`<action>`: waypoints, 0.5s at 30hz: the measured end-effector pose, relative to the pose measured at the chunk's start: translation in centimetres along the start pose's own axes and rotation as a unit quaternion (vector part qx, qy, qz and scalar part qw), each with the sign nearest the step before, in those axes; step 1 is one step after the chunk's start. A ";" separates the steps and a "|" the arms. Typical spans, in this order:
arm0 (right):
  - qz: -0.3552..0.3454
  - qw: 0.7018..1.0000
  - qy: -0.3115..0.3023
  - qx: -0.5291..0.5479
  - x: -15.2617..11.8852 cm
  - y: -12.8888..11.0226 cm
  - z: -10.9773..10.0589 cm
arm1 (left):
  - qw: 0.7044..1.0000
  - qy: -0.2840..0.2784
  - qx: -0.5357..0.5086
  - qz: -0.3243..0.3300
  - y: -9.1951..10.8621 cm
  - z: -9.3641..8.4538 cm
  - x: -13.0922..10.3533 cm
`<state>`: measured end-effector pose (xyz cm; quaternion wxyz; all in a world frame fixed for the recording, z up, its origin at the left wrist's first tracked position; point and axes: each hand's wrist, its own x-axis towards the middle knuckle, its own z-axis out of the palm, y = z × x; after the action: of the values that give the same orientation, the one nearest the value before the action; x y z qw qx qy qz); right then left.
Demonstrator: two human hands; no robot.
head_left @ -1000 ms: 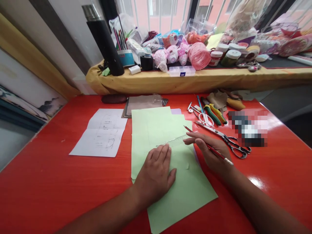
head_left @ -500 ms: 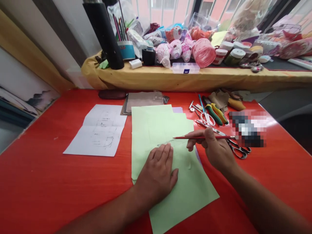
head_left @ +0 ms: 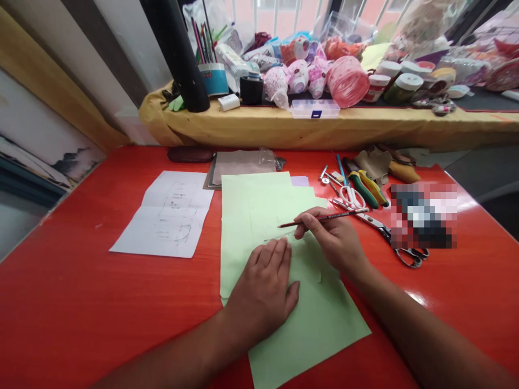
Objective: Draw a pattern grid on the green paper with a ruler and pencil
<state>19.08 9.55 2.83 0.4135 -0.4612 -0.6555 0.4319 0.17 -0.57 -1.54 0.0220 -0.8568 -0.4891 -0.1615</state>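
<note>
My left hand (head_left: 263, 281) lies flat on a sheet of light green paper (head_left: 308, 329), its fingers stretched out and the thumb apart. Just beyond its fingertips runs a dark pencil line on the paper. Between the thumb and fingers of my right hand (head_left: 330, 235) is a red and black pencil (head_left: 292, 223), its tip pointing left above the green paper. Whether the tip touches the paper I cannot tell. To the left lies a creased white sheet (head_left: 164, 216) with a drawn outline and small writing.
Right of the paper lie large scissors (head_left: 377, 224), small white-handled scissors (head_left: 352, 197) and green-yellow pliers (head_left: 368, 189). Grey-brown sheets (head_left: 239, 165) and a dark case (head_left: 190, 154) lie at the back. A crowded sill holds a black flask (head_left: 178, 59) and jars (head_left: 405, 86).
My right hand has moved left and closer to my left hand, and the pencil now slants, its rear end raised. My left hand stays on the paper. The view has shifted slightly.
</note>
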 end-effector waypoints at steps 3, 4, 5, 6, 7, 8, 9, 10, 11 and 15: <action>-0.008 1.000 0.021 -0.018 -0.1 0.2 -0.1 | 1.000 -0.003 -0.003 -0.001 0.0 -0.1 0.0; -0.007 0.999 0.029 -0.024 -0.2 0.2 -0.1 | 1.000 -0.004 -0.005 0.000 0.0 -0.1 0.0; -0.005 0.999 0.033 -0.031 -0.2 0.2 -0.1 | 1.000 -0.004 -0.006 0.000 0.0 -0.1 0.0; -0.004 0.999 0.031 -0.038 -0.2 0.3 -0.1 | 1.000 -0.004 -0.006 0.000 0.0 -0.1 0.0; -0.004 0.999 0.026 -0.045 -0.2 0.3 0.0 | 1.000 -0.004 -0.007 -0.001 0.0 -0.1 0.0; -0.004 0.999 0.019 -0.050 -0.3 0.4 0.1 | 1.000 -0.004 -0.007 -0.001 0.0 -0.1 0.0; -0.003 0.999 0.013 -0.052 -0.3 0.5 0.2 | 1.000 -0.004 -0.006 -0.002 0.0 -0.1 0.0; -0.001 0.999 0.008 -0.053 -0.3 0.5 0.3 | 1.000 -0.004 -0.006 -0.002 0.0 -0.1 0.0; 0.001 0.999 0.004 -0.051 -0.4 0.6 0.4 | 1.000 -0.004 -0.006 -0.002 0.0 -0.1 0.1; 0.006 0.999 0.005 -0.049 -0.4 0.5 0.7 | 1.000 -0.008 -0.006 0.001 0.0 -0.2 0.1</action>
<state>18.63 9.17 2.09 0.3908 -0.4870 -0.6709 0.4000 0.17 -0.53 -1.35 0.0134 -0.8588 -0.4875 -0.1572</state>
